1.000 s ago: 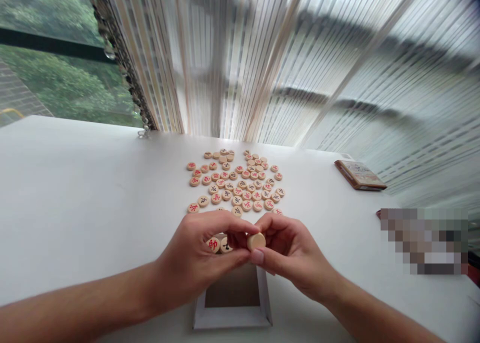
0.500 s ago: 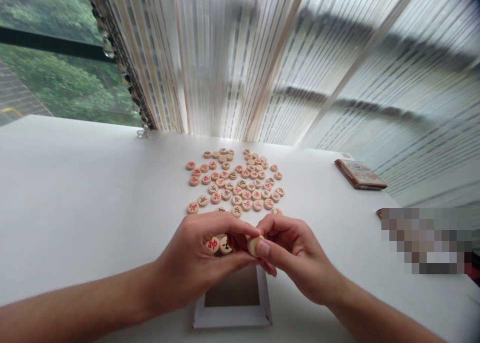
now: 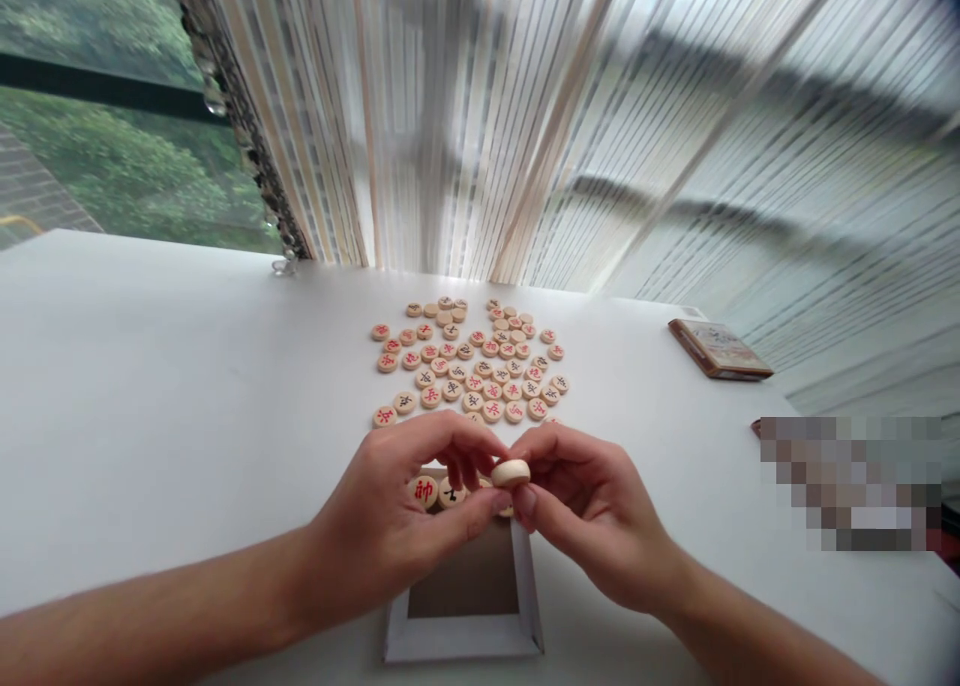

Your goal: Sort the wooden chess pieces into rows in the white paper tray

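a round piece (image 3: 511, 473) is pinched by the right hand (image 3: 592, 511), a row of pieces (image 3: 437, 491) gripped by the left hand (image 3: 390, 531); careful lining up is needed

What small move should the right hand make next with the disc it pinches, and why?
Probably slide the plain disc pinched by the right hand sideways against the row of marked discs gripped in the left hand. It sits right beside the end of that row, above the open box, so a short push would likely join them.
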Action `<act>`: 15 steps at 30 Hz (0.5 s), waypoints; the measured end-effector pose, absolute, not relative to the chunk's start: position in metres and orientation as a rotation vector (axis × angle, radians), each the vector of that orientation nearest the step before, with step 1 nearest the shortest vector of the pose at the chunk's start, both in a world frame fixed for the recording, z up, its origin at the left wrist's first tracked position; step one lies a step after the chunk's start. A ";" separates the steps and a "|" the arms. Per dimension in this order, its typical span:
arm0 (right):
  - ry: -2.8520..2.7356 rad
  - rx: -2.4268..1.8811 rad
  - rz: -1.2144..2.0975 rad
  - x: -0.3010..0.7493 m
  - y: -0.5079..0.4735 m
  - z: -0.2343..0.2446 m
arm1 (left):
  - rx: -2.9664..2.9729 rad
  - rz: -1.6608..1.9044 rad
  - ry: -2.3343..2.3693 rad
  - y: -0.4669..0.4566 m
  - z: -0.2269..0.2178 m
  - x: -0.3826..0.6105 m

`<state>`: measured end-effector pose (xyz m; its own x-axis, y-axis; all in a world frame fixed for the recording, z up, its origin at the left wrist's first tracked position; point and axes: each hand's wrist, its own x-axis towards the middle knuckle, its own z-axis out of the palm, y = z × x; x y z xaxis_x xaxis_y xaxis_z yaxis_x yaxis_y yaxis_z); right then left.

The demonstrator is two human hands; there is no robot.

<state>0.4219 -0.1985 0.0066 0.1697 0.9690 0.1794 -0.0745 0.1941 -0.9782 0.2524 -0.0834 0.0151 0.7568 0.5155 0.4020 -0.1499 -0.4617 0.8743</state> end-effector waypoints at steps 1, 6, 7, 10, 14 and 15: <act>-1.141 -1.100 0.964 0.423 -0.199 0.006 | 1.939 0.823 0.276 -0.082 0.015 0.252; -1.288 -1.184 0.868 0.431 -0.202 0.006 | 2.180 1.057 0.113 -0.076 0.016 0.250; -1.321 -1.199 0.855 0.433 -0.202 0.007 | 2.233 1.087 0.071 -0.074 0.016 0.249; -1.430 -1.246 0.824 0.438 -0.201 0.012 | 2.379 1.138 -0.022 -0.071 0.014 0.246; -1.543 -1.305 0.789 0.442 -0.200 0.020 | 2.511 1.134 -0.131 -0.069 0.011 0.244; -1.568 -1.316 0.792 0.443 -0.200 0.022 | 2.534 1.125 -0.160 -0.068 0.011 0.244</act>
